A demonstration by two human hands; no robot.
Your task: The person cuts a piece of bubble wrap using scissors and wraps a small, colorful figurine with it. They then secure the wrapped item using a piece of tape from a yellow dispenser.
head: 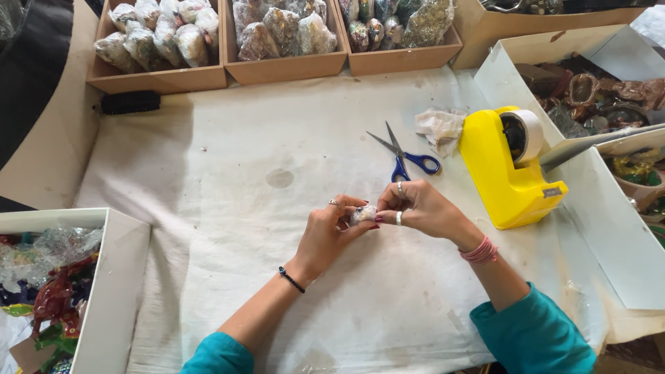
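A white cloth [277, 228] covers the table under both hands and stretches well beyond the fingers on every side. Far above the fingertips stand three cardboard trays [284, 66] filled with plastic-wrapped pieces, and to the right of the fingers an open white box [596, 208] holds brownish items. Well to the left and below the fingers sits another white box [114, 277] with bright red and green figures inside. Just right of the right hand's knuckles is a yellow tape dispenser [509, 173] with a roll of tape. Above the fingers, near them but apart, lie blue-handled scissors [405, 156], with a crumpled scrap of paper [441, 128] beside them. The left hand [329, 232] and the right hand [419, 208] meet at the middle of the cloth, fingers curled shut and pinching, from both sides, a small wrapped object [363, 214], which sits directly between the fingertips, touching both hands and partly hidden by them.
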